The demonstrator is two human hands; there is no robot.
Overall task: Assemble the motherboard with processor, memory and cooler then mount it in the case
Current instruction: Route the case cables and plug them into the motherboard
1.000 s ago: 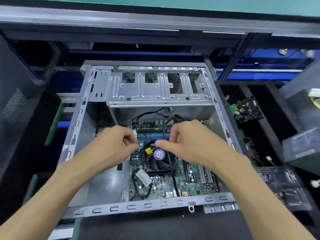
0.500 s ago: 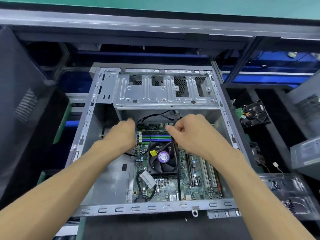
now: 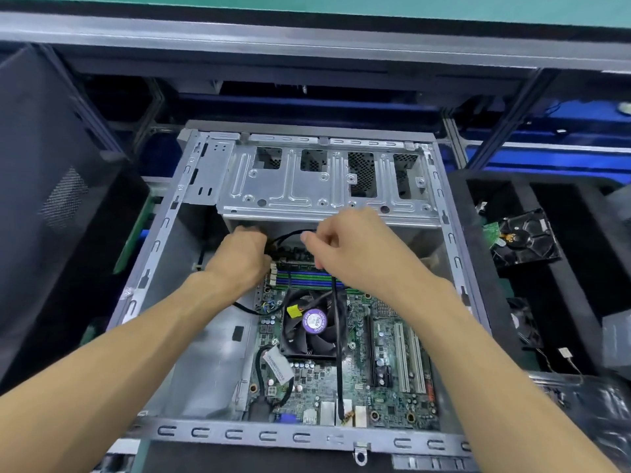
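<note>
left hand (image 3: 239, 259): fingers curled, grip hidden, cannot tell | right hand (image 3: 345, 247): pinches black cable (image 3: 336, 322) above cooler fan (image 3: 312, 324), frame centre

Overall light: bright and even, falling from overhead; colours read clean.
Brightest area: the metal drive cage (image 3: 324, 180) at 12 o'clock, with a soft sheen on its ribs but no blown-out glare.
Shadows: deep under the cage, where the fingers of the left hand (image 3: 239, 261) go dark; the surroundings at 9 o'clock and 3 o'clock fall to near black.
Sharpness: the motherboard (image 3: 382, 356) and fan label (image 3: 314, 321) are crisp at centre.
Blur: smeared detail at 4 to 5 o'clock and along the bottom edge.
Distortion: wide-angle bend; the beam at 12 o'clock bows, forearms stretch large toward 7 and 5 o'clock.
</note>
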